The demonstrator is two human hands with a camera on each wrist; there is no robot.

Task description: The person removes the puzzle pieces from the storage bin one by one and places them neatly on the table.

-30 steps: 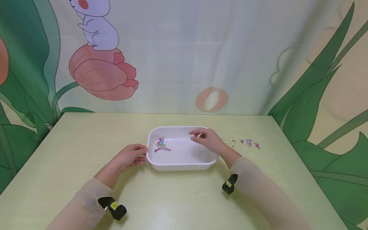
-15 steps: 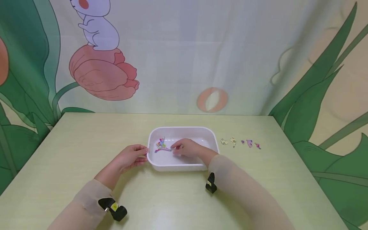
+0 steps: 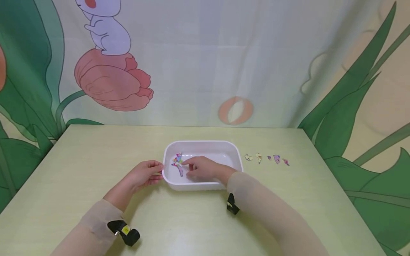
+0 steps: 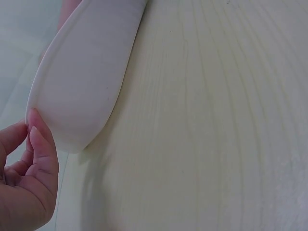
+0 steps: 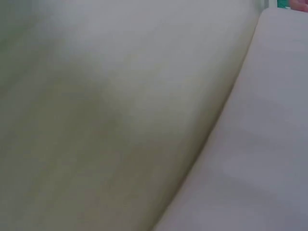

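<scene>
A white plastic tray [image 3: 221, 154] stands mid-table in the head view. My left hand [image 3: 145, 174] pinches its left rim; the left wrist view shows thumb and index finger on the rim of the tray wall [image 4: 82, 72]. Reaching inside, my right hand [image 3: 203, 167] extends its index finger to the edge of small flat colourful pieces, with nothing seen held. One rainbow-coloured piece [image 3: 178, 157] lies higher, and a pink-purple elongated piece [image 3: 179, 170] lies just below it. What kind they are is too small to tell. In the right wrist view only the tray's outer wall [image 5: 260, 134] shows clearly.
Right of the tray several small flat pieces lie in a row on the pale wooden table [image 3: 192, 220]: pale yellow ones [image 3: 258, 157], then purple [image 3: 277, 159] and pink ones [image 3: 286, 162]. A printed curtain [image 3: 185, 71] hangs behind the table.
My right hand has moved left and down into the tray, up to the pieces. The lower pink-purple piece has turned so its right end points downward. My left hand stays on the rim.
</scene>
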